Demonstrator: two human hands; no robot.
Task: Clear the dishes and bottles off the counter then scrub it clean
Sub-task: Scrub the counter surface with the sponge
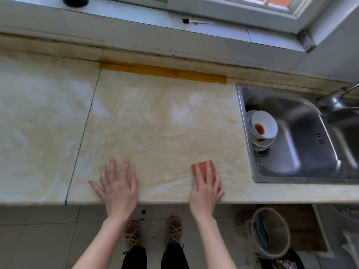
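Left hand (118, 188): flat on table (155, 117), fingers spread.
Right hand (206, 188): fingers flat, pressing sponge (204, 165).
Bowls (264, 126): stacked in sink (303, 152).

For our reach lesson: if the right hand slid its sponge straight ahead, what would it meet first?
The right hand would cross bare counter and probably meet the yellow tape strip at the back edge.
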